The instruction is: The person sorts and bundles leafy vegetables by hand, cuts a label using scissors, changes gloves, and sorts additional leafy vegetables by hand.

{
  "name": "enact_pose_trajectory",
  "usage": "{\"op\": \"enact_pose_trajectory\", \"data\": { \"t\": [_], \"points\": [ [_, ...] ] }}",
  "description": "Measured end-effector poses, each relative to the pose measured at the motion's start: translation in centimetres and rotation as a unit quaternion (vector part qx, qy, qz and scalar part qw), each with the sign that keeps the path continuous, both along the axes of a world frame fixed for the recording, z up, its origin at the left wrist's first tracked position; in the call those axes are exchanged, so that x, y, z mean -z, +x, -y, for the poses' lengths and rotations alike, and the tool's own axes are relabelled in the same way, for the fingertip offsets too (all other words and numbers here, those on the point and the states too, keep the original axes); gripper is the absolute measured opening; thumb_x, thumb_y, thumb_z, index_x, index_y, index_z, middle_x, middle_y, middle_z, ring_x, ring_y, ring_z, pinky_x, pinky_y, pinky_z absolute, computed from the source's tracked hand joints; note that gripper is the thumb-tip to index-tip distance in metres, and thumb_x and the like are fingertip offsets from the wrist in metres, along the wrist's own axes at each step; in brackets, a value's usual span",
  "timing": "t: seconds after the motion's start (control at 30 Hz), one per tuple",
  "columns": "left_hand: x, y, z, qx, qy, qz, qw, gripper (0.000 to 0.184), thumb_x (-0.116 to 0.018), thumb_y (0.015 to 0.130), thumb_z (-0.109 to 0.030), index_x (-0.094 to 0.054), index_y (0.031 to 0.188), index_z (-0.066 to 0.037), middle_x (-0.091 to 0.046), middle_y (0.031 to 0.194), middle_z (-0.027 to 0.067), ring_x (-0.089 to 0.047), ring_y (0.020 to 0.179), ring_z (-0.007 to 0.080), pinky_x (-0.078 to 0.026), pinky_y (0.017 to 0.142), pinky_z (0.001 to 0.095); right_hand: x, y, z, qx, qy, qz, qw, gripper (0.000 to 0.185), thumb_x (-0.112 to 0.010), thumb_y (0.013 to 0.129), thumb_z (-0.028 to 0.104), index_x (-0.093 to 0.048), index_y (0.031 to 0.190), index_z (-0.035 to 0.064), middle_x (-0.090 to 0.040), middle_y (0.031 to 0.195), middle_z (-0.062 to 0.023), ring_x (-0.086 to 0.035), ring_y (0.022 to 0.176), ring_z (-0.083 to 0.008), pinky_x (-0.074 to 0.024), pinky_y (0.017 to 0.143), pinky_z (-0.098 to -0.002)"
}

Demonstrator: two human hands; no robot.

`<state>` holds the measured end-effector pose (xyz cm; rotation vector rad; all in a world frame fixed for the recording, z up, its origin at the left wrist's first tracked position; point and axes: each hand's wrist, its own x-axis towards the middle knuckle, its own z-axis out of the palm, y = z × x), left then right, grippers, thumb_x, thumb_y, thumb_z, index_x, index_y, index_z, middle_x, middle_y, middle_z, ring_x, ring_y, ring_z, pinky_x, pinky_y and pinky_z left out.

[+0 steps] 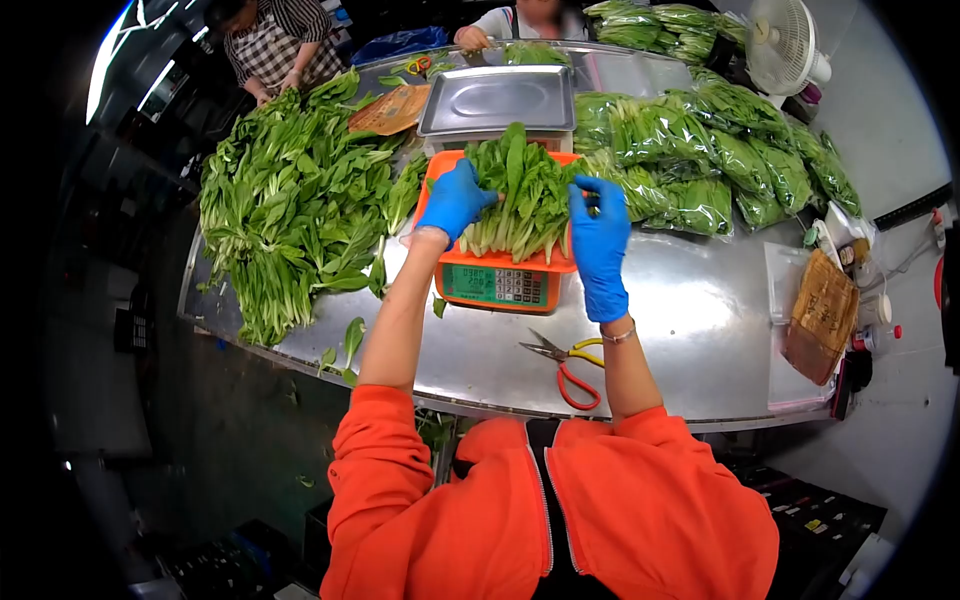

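Note:
A bunch of leafy greens point(520, 195) lies in the orange tray point(490, 260) of a digital scale point(500, 286) with a lit green display. My left hand point(455, 205), in a blue glove, is at the left side of the bunch, its thumb reaching toward the stems and its fingers apart from the thumb. To the right of the bunch, my right hand point(601, 245), also blue-gloved, has bent fingers with a gap to the thumb; I see nothing held there. Scissors point(570, 366) with red and yellow handles lie in front of the scale.
A large heap of loose greens point(290, 200) covers the table's left. Bagged greens point(690, 150) are piled at the right. Behind the scale stands a metal tray point(497, 101). A fan point(785, 48), a wooden board point(820, 315) and two people across the table are also in view.

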<state>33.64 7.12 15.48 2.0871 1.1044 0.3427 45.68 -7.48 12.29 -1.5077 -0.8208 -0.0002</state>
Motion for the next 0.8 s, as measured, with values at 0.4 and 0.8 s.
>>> {"op": "enact_pose_trajectory", "data": {
  "t": [0.4,0.8],
  "points": [
    [6.0,0.0,-2.9,-0.027,-0.144,0.155,0.977,0.023,-0.065,0.071,-0.016,-0.047,0.076,-0.003,-0.056,0.065,0.0068,-0.056,0.050,0.0137,-0.045,0.043,0.0267,10.2,2.2,-3.1,-0.046,-0.101,-0.112,0.988,0.024,-0.061,0.076,0.023,-0.052,0.070,0.0014,-0.054,0.062,-0.0082,-0.051,0.053,-0.0177,-0.0418,0.053,-0.0298],
    [2.2,-6.0,2.1,-0.110,-0.010,0.283,0.953,0.014,-0.059,0.078,-0.011,-0.051,0.086,-0.002,-0.055,0.068,0.0040,-0.055,0.052,0.0109,-0.042,0.045,0.0212,7.5,1.6,2.8,-0.098,-0.165,-0.206,0.960,0.026,-0.060,0.078,0.025,-0.052,0.069,0.0021,-0.054,0.056,-0.0053,-0.050,0.047,-0.0114,-0.0401,0.047,-0.0261]
  ]
}}
